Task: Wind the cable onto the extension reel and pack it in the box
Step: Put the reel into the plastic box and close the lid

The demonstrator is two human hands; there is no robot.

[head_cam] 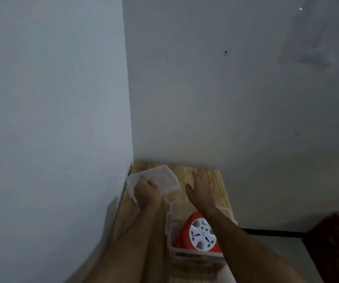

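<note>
The red extension reel (pixel 200 235), with a white socket face, lies inside a clear plastic box (pixel 169 225) on a narrow wooden table (pixel 215 180). Beyond it, near the wall corner, lies the box's clear lid (pixel 164 176). My left hand (pixel 147 192) grips the near left part of the lid, fingers curled over its edge. My right hand (pixel 198 186) hovers or rests open on the table just right of the lid, fingers spread. No loose cable shows.
White walls meet in a corner right behind and left of the table. A dark red crate (pixel 336 246) stands on the floor at the lower right. The table's right edge drops to grey floor.
</note>
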